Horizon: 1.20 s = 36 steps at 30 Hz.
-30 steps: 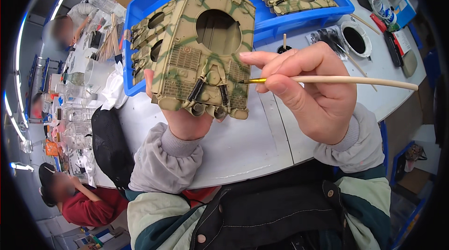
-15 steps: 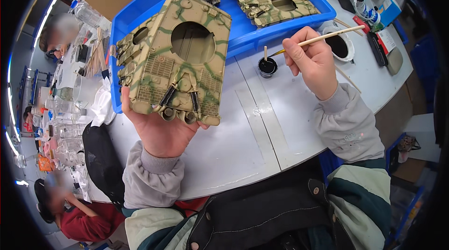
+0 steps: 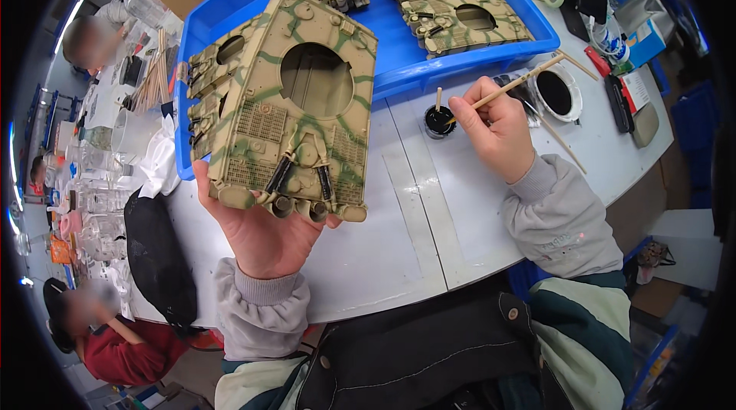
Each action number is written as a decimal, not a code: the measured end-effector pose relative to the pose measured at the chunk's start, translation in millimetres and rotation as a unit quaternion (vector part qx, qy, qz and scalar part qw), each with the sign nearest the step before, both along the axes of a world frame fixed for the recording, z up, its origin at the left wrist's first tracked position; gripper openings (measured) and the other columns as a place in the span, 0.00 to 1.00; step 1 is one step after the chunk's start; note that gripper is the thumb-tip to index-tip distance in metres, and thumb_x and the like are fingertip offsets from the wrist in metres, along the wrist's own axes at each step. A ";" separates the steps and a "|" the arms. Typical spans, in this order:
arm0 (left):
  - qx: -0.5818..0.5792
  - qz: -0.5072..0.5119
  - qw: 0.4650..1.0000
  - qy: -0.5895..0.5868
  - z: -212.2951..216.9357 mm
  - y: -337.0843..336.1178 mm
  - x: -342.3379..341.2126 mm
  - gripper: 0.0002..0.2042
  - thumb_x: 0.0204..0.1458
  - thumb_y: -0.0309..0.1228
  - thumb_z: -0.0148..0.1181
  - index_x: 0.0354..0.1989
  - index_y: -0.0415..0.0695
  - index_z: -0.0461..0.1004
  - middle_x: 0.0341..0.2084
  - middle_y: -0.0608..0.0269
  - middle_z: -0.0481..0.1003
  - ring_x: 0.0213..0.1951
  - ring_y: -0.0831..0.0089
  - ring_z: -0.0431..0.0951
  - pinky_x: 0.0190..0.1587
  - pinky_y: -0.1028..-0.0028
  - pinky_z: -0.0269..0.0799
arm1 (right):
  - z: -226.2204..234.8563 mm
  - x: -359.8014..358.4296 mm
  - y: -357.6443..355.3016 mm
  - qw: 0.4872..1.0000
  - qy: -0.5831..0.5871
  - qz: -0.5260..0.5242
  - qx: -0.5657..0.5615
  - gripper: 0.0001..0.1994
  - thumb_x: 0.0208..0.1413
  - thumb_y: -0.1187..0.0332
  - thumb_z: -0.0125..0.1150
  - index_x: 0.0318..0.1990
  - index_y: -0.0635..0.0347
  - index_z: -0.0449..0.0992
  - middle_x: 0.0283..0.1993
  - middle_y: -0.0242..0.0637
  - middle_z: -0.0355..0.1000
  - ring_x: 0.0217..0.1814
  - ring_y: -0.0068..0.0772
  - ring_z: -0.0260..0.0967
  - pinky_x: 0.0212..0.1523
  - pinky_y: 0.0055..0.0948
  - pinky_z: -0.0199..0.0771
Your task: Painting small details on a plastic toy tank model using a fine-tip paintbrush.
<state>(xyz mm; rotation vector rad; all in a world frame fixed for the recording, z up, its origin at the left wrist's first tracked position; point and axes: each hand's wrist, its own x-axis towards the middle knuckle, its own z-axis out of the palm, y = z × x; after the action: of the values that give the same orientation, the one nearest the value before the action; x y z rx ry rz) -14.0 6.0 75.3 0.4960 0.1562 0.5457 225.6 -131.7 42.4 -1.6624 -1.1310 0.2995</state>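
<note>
My left hand point(image 3: 268, 237) grips a tan and green camouflaged model tank hull point(image 3: 257, 126) from below at its rear. The hull is tilted up, showing a large round opening and two black-painted parts above the exhaust ends. Between the closed fingers of my right hand point(image 3: 498, 130) is a thin wooden paintbrush point(image 3: 517, 84). Its tip reaches into a small pot of black paint point(image 3: 438, 123) on the table, where a short stick also stands.
A blue tray point(image 3: 418, 69) behind holds several more camouflaged hulls point(image 3: 475, 19). Right of the pot are a white tub of black paint point(image 3: 557, 93) and thin sticks point(image 3: 563, 145). A black bag point(image 3: 159, 257) lies left. Two people sit at the left.
My right hand has lowered the paintbrush, bringing its tip from above the pot into the black paint. The hull stays in my left hand, nearly unmoved.
</note>
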 end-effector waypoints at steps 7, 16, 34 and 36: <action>-0.010 0.021 1.000 0.004 -3.1 -2.2 -3.1 0.41 0.45 0.65 0.46 0.61 0.48 0.54 0.57 0.50 0.59 0.53 0.45 0.66 0.47 0.41 0.66 | -1.5 -0.6 2.3 1.000 -0.014 -0.005 0.004 0.10 0.55 0.70 0.57 0.25 0.64 0.64 0.15 0.29 0.61 0.16 0.15 0.54 0.18 0.19 0.53; -0.013 0.012 1.000 -0.004 -9.1 1.1 -5.8 0.42 0.45 0.66 0.46 0.62 0.48 0.52 0.58 0.48 0.58 0.52 0.41 0.65 0.46 0.41 0.67 | -1.9 0.2 1.5 1.000 0.008 -0.001 -0.002 0.10 0.55 0.71 0.56 0.25 0.63 0.64 0.16 0.28 0.61 0.17 0.15 0.54 0.19 0.18 0.53; 0.042 0.048 0.993 0.103 14.9 -14.1 7.3 0.42 0.46 0.70 0.31 0.57 0.45 0.58 0.46 0.57 0.69 0.37 0.61 0.74 0.28 0.65 0.70 | 81.2 -58.2 19.6 0.935 0.101 0.294 0.171 0.04 0.61 0.73 0.43 0.34 0.61 0.57 0.25 0.37 0.67 0.29 0.22 0.67 0.55 0.58 0.61; 0.040 0.052 0.991 0.115 15.5 -15.0 7.9 0.42 0.46 0.71 0.31 0.57 0.45 0.59 0.45 0.57 0.70 0.37 0.62 0.74 0.29 0.65 0.70 | 77.8 -60.6 21.7 0.928 0.103 0.303 0.188 0.04 0.61 0.73 0.42 0.34 0.61 0.57 0.25 0.37 0.67 0.29 0.22 0.66 0.56 0.58 0.60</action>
<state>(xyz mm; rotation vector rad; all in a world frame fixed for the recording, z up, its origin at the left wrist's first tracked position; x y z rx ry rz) -6.1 -9.0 90.8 0.6322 0.3831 0.5966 164.9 -110.0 120.2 -0.8934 -1.4185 0.5919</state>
